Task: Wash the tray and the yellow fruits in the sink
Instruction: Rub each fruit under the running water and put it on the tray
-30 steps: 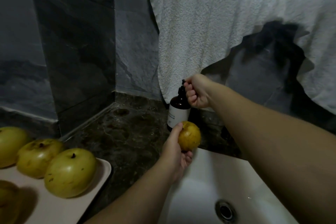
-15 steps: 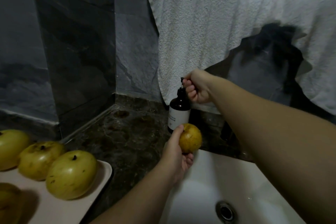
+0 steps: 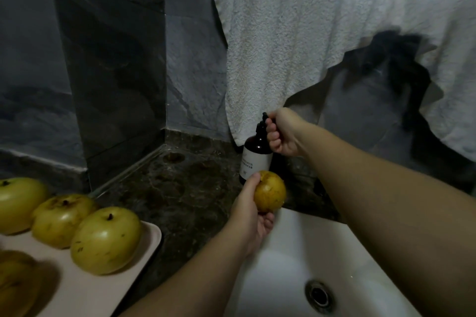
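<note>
My left hand (image 3: pixel 248 216) grips a small yellow fruit (image 3: pixel 270 194) just below the soap bottle's spout, over the back rim of the white sink (image 3: pixel 291 273). My right hand (image 3: pixel 282 134) is curled round the black pump head of a dark brown soap bottle (image 3: pixel 255 156) that stands on the counter behind the sink. A pale pink tray (image 3: pixel 85 288) at the lower left carries several larger yellow-green fruits (image 3: pixel 105 239).
A dark marbled counter (image 3: pixel 175 188) lies between tray and sink. White towels (image 3: pixel 283 41) hang on the wall right behind the bottle. The sink drain (image 3: pixel 318 293) shows at the bottom. Grey stone walls meet in a corner at the left.
My right hand has moved slightly down on the pump head. My left hand keeps the fruit under the spout, almost unmoved.
</note>
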